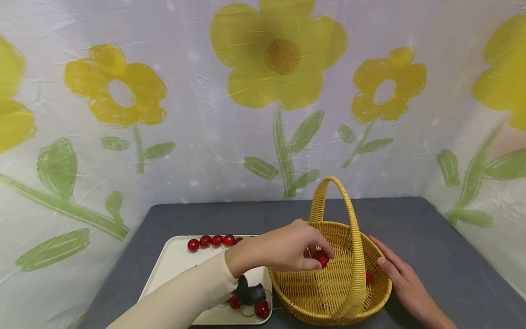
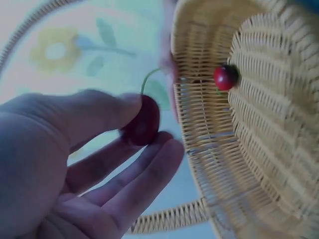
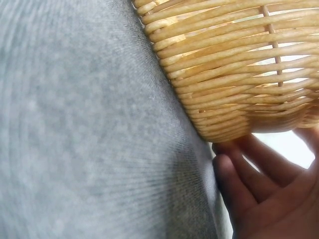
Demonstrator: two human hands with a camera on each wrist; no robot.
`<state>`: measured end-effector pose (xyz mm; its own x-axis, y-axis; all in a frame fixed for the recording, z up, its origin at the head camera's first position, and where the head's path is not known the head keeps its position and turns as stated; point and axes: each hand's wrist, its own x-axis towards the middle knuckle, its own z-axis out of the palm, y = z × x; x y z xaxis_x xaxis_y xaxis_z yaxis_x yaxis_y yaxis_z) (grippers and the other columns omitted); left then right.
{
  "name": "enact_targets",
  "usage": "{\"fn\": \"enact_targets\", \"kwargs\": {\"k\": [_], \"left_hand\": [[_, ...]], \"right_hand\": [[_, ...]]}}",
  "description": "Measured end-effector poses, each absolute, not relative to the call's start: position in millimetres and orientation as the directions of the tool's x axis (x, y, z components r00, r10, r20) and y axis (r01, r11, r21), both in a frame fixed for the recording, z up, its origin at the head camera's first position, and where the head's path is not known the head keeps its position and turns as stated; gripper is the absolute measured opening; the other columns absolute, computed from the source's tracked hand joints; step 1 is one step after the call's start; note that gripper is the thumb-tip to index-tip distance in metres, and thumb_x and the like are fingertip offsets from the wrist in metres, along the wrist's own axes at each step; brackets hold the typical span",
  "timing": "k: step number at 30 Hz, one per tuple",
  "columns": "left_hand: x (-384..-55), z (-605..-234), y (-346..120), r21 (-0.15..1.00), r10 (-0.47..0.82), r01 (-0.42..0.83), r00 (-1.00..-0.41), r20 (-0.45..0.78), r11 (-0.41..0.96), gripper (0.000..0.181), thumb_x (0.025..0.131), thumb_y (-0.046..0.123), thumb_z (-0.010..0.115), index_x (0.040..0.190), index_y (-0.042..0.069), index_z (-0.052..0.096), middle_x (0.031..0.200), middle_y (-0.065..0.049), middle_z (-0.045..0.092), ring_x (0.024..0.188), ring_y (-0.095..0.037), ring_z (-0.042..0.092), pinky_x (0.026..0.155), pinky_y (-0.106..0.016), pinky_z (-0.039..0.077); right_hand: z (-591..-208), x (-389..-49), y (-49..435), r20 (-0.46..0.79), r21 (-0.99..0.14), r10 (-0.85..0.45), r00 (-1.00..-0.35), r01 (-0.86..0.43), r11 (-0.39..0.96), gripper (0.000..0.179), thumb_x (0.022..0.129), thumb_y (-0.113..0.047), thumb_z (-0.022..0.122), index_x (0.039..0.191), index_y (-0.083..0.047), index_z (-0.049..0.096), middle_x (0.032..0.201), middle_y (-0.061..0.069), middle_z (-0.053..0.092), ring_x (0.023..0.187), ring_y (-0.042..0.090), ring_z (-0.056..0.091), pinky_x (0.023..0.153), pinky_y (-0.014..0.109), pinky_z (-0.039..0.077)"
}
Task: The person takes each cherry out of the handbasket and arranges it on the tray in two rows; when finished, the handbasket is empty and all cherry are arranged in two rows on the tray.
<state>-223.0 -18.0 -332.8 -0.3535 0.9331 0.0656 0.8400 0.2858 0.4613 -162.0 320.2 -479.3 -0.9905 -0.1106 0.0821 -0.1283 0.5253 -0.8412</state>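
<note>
My left hand (image 1: pixel 287 246) is over the left part of a yellow wicker basket (image 1: pixel 318 292) with a tall arched handle. Between thumb and fingers it pinches a dark red cherry (image 2: pixel 144 122), whose green stem points upward in the left wrist view. Another cherry (image 2: pixel 225 77) lies inside the basket; from the head it is partly hidden behind the handle. On the basket's right, my right hand (image 1: pixel 404 281) rests against the outer side, its fingertips touching the weave (image 3: pixel 239 94) in the right wrist view.
A white tray (image 1: pixel 172 260) stands left of the basket, partly covered by my left forearm. A row of cherries (image 1: pixel 205 241) lines its far edge, and more cherries (image 1: pixel 261 309) lie near its front right corner. Grey cloth (image 1: pixel 444 256) covers the table; a flowered curtain (image 1: pixel 197 137) hangs behind.
</note>
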Motion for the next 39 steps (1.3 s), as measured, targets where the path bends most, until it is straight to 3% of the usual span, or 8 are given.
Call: {"fn": "enact_targets", "kwargs": {"k": [9,13,16,22,29,34,39], "left_hand": [[-183.2,-352.4,-104.4,0.735,0.795,0.657,-0.532,0.293,0.169,0.027,0.098,0.007,0.082,0.124,0.015,0.082,0.125,0.000,0.078,0.113,-0.004,0.072,0.095,-0.024,0.064],[-162.0,-366.0,-135.3,0.855,0.701,0.511,-0.640,0.313,0.085,0.026,0.100,0.009,0.081,0.125,0.014,0.082,0.128,-0.006,0.075,0.119,-0.013,0.072,0.098,-0.030,0.064],[-148.3,-375.3,-158.1,0.877,0.642,0.473,-0.700,0.314,0.086,0.026,0.101,0.011,0.081,0.126,0.013,0.081,0.131,-0.009,0.075,0.120,-0.014,0.073,0.097,-0.031,0.064],[-132.5,-402.1,-210.1,0.883,0.574,0.453,-0.759,0.309,0.125,0.028,0.101,0.005,0.078,0.128,0.009,0.080,0.129,-0.014,0.077,0.119,-0.009,0.073,0.092,-0.031,0.066],[-122.5,-430.1,-256.4,0.956,0.517,0.249,-0.845,0.135,0.157,0.031,0.102,0.005,0.077,0.132,-0.004,0.076,0.133,-0.005,0.076,0.118,-0.006,0.073,0.095,-0.025,0.064],[-127.6,-445.0,-270.1,0.945,0.500,0.264,-0.856,0.135,0.196,0.031,0.100,0.006,0.078,0.129,-0.005,0.076,0.132,-0.019,0.075,0.118,-0.004,0.073,0.093,-0.025,0.064],[-134.3,-458.1,-276.8,0.940,0.502,0.258,-0.857,0.115,0.224,0.029,0.100,0.005,0.078,0.128,-0.004,0.077,0.131,-0.022,0.075,0.117,0.001,0.071,0.093,-0.022,0.063]], "right_hand": [[-478.9,-161.7,320.8,0.070,-0.856,-0.135,-0.988,-0.129,0.501,0.057,0.121,-0.041,0.037,0.176,-0.030,0.026,0.179,0.017,0.030,0.130,-0.030,0.033,0.093,0.018,0.056],[-478.8,-162.0,321.9,0.051,-0.847,-0.122,-0.991,-0.108,0.521,0.057,0.121,-0.043,0.037,0.175,-0.031,0.027,0.178,0.016,0.031,0.130,-0.029,0.033,0.092,0.017,0.056],[-478.4,-162.3,322.1,0.034,-0.840,-0.111,-0.993,-0.088,0.535,0.057,0.121,-0.045,0.037,0.175,-0.032,0.026,0.179,0.014,0.031,0.134,-0.024,0.034,0.093,0.017,0.055],[-479.2,-162.4,320.8,0.038,-0.861,-0.121,-0.992,-0.094,0.500,0.058,0.121,-0.043,0.037,0.176,-0.029,0.025,0.179,0.016,0.030,0.130,-0.028,0.035,0.092,0.018,0.057],[-479.6,-163.3,322.1,0.075,-0.852,-0.135,-0.988,-0.134,0.507,0.057,0.121,-0.041,0.036,0.176,-0.028,0.026,0.178,0.015,0.032,0.133,-0.029,0.032,0.095,0.013,0.053],[-479.9,-163.7,322.3,0.072,-0.849,-0.130,-0.989,-0.130,0.513,0.057,0.121,-0.041,0.035,0.176,-0.028,0.026,0.178,0.014,0.032,0.133,-0.030,0.031,0.096,0.012,0.051],[-480.3,-163.9,321.4,0.031,-0.864,-0.127,-0.991,-0.090,0.495,0.059,0.121,-0.044,0.035,0.176,-0.028,0.024,0.179,0.013,0.028,0.130,-0.031,0.030,0.095,0.014,0.053]]}}
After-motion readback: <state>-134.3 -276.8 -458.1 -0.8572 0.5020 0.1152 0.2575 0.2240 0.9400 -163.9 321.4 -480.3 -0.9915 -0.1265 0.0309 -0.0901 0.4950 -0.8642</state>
